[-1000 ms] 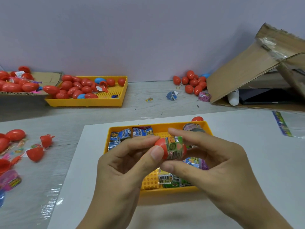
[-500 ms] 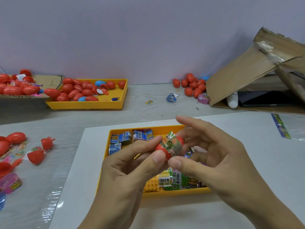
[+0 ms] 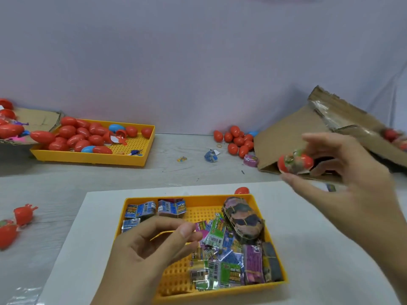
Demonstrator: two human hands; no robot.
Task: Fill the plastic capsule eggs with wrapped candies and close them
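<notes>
Egg (image 3: pixel 295 164), red with a wrapper around it, sits pinched in the right hand (image 3: pixel 343 183) at three o'clock. Left hand (image 3: pixel 149 249) hangs loosely curled, holding nothing, over the yellow tray (image 3: pixel 220 292) at six o'clock.

Two yellow trays (image 3: pixel 141 160), perhaps forty red eggs (image 3: pixel 68 131).

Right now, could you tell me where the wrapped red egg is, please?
The wrapped red egg is held in the right hand, raised at the right, in front of the cardboard box.
</notes>
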